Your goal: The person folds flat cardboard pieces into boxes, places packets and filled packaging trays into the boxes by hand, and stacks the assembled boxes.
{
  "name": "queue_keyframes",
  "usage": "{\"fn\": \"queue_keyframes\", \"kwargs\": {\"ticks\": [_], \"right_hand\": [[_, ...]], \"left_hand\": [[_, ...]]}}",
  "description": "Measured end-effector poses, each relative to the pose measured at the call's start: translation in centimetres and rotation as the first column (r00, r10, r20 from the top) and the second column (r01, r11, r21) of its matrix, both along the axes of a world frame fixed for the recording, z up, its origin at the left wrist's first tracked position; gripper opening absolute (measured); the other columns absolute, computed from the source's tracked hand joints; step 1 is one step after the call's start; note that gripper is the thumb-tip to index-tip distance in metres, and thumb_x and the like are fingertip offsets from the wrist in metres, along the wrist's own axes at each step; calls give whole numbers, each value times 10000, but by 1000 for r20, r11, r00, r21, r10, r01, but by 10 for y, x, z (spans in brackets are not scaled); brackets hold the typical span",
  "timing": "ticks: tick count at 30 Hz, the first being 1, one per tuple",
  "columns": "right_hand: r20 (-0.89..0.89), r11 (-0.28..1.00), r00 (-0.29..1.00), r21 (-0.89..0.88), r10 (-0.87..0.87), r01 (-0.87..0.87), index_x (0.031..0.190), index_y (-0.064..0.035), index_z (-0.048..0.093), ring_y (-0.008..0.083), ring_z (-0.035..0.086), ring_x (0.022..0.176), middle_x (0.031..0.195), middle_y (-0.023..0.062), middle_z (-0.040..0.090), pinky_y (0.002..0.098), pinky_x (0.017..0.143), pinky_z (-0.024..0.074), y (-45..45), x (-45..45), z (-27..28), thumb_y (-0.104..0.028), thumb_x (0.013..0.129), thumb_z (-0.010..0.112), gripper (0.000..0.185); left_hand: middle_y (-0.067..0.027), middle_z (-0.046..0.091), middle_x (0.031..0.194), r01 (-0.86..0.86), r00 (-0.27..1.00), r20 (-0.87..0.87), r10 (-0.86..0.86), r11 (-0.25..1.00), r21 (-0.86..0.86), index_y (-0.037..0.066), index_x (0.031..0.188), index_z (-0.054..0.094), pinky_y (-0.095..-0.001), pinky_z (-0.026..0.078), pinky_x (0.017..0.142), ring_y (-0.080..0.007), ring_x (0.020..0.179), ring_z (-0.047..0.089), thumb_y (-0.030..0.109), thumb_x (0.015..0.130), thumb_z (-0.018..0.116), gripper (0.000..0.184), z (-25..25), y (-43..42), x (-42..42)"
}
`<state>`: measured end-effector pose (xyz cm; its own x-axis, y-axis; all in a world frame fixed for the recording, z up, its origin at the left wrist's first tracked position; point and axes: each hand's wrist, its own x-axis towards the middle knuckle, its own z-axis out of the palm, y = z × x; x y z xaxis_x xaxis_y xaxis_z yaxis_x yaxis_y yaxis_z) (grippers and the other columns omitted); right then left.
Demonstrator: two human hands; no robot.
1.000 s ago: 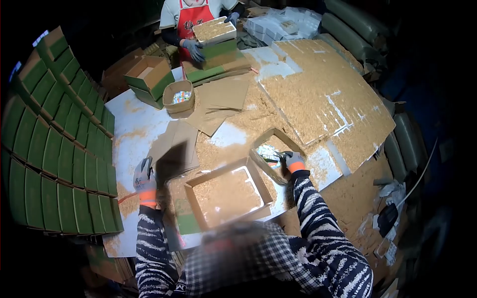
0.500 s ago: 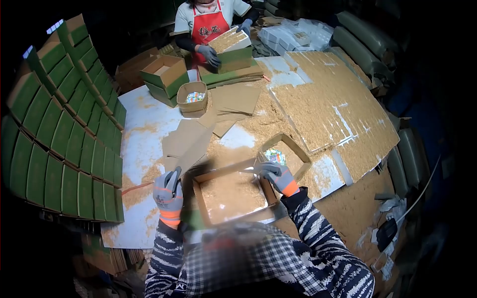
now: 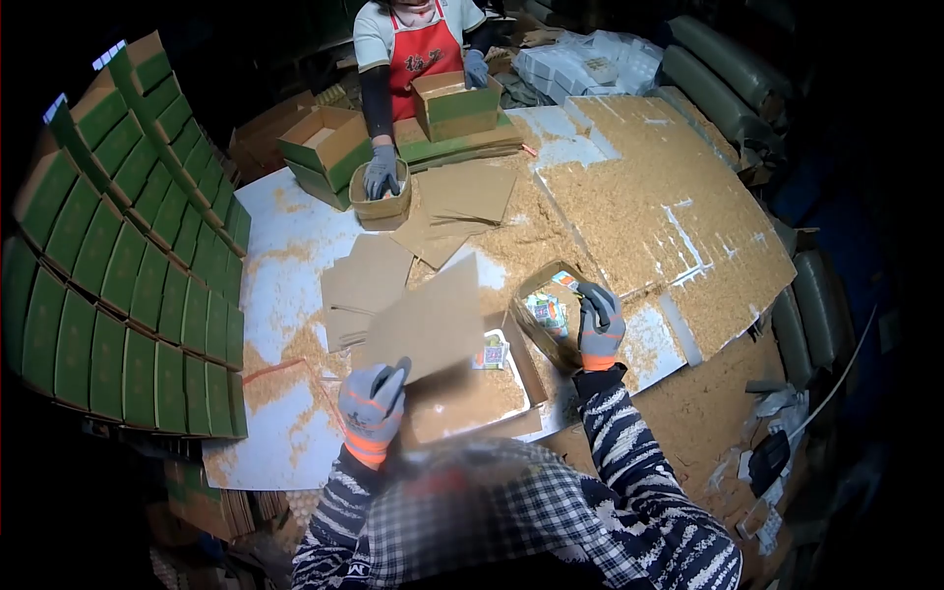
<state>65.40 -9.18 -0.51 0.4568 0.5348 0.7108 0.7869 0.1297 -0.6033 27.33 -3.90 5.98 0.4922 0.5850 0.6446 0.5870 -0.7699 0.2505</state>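
Note:
My left hand (image 3: 373, 411), in a grey glove with an orange cuff, is closed on a flat cardboard sheet (image 3: 428, 320), raised at a tilt over the left part of an open box (image 3: 531, 369). Pale crumbly filling (image 3: 457, 408) shows in that box, and a printed packet (image 3: 492, 352) lies on it near the far side. My right hand (image 3: 601, 329) is above the right edge of a small container (image 3: 565, 351) of packets (image 3: 544, 313). Its fingers are curled, with a small colourful packet (image 3: 565, 281) at their tips.
Cardboard sheets (image 3: 366, 280) lie beyond the box. Green boxes (image 3: 138, 393) are stacked high on the left. Across the table, a co-worker in a red apron (image 3: 425, 54) reaches into another small container (image 3: 383, 211). Crumb-covered boards (image 3: 678, 197) fill the right side.
My left hand has brought the cardboard sheet right, over the box. My right hand has shifted right to the packet container. A packet now shows in the box. The co-worker's hand has reached into a container.

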Motion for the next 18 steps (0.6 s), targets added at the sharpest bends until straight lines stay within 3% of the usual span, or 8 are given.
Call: {"fn": "queue_keyframes", "kwargs": {"ticks": [2, 4, 5, 6, 8, 11, 14, 18], "right_hand": [[234, 986, 971, -165, 50, -11, 1141, -98, 672, 326, 584, 1109, 1194, 134, 637, 430, 968, 465, 3, 36, -37, -95, 824, 668, 317], [289, 720, 922, -693, 257, 16, 1289, -126, 591, 355, 516, 1222, 1340, 174, 552, 450, 1030, 424, -2, 67, -84, -199, 815, 704, 493], [273, 656, 949, -747, 161, 104, 1402, -144, 493, 386, 430, 1315, 1449, 212, 441, 460, 1083, 379, -8, 63, -98, -274, 815, 717, 642], [52, 757, 995, -653, 79, -26, 1448, -133, 439, 407, 407, 1334, 1468, 233, 409, 464, 1105, 357, -8, 63, -101, -246, 834, 712, 682], [141, 888, 990, -455, -6, 70, 1434, -92, 447, 404, 413, 1326, 1463, 226, 420, 466, 1108, 352, -8, 48, -78, -206, 837, 713, 664], [114, 941, 975, -303, 192, -149, 1337, -83, 550, 365, 481, 1263, 1340, 165, 531, 457, 1044, 408, -11, -18, 18, -96, 814, 675, 538], [177, 679, 730, -557, 660, -478, 1257, -98, 597, 335, 505, 1247, 1299, 114, 574, 412, 1026, 429, -10, -79, 42, -101, 838, 652, 422], [194, 397, 583, -885, 789, -242, 1314, -173, 583, 355, 461, 1310, 1412, 121, 514, 435, 1102, 362, -6, -119, -45, -201, 917, 512, 404]], "left_hand": [[-49, 602, 859, 111, 985, -136, -104, 993, 43, 143, 1088, 727, -380, 490, 665, -262, 764, 591, 64, 642, 704, 454, -5, -10, 10], [-27, 588, 828, 248, 938, -240, -250, 968, -37, 167, 1095, 717, -359, 490, 642, -228, 750, 594, 103, 684, 691, 417, -16, -18, 23], [-14, 600, 847, 312, 900, -276, -337, 941, -133, 175, 1119, 698, -359, 498, 640, -217, 765, 604, 121, 734, 671, 389, -14, -24, 28], [-11, 615, 885, 345, 899, -216, -380, 920, -184, 193, 1156, 673, -358, 504, 654, -219, 781, 613, 150, 778, 668, 380, -33, -30, 34], [-31, 630, 910, 361, 850, -242, -468, 852, -380, 210, 1195, 647, -376, 516, 685, -247, 838, 632, 195, 823, 659, 372, -91, -32, 34], [-61, 647, 951, 315, 830, -246, -500, 785, -533, 210, 1218, 629, -404, 519, 732, -288, 899, 638, 220, 828, 654, 391, -103, -25, 43], [-81, 658, 991, 243, 807, -271, -525, 713, -658, 199, 1219, 635, -426, 516, 782, -307, 941, 637, 239, 833, 649, 388, -121, -16, 52], [-114, 653, 1052, 98, 756, -179, -630, 379, -920, 178, 1210, 648, -408, 494, 862, -320, 979, 622, 261, 851, 637, 368, -112, -12, 52]]}}
